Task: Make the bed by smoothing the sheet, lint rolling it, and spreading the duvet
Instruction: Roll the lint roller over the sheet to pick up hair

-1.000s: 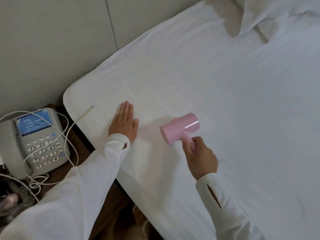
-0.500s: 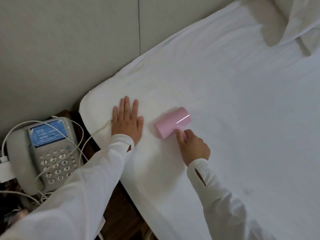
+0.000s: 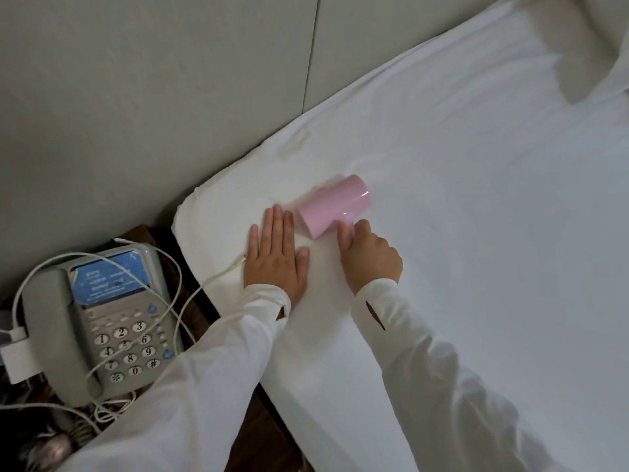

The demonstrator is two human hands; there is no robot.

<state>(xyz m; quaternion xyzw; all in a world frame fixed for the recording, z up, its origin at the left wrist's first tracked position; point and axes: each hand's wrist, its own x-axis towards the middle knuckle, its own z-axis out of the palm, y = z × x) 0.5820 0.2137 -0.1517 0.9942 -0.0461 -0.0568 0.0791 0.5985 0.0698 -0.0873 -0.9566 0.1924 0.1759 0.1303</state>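
A white sheet (image 3: 459, 212) covers the mattress, fairly smooth with faint creases near the corner. My left hand (image 3: 275, 255) lies flat on it near the bed's corner, fingers straight and together. Just right of it, my right hand (image 3: 369, 255) grips the handle of a pink lint roller (image 3: 332, 206), whose drum lies on the sheet close to my left fingertips. The handle is hidden inside my fist. A bunched white duvet or pillow (image 3: 599, 46) shows at the top right.
A grey desk phone (image 3: 98, 321) with white cables sits on a dark wooden nightstand (image 3: 204, 301) left of the bed. One white cable end (image 3: 235, 264) rests on the mattress edge by my left hand. A grey padded wall (image 3: 153, 90) runs behind.
The roller has moved away from me toward the bed's corner, and my right hand followed it closer to my left hand. My left hand stays flat on the sheet. The view shifted left.
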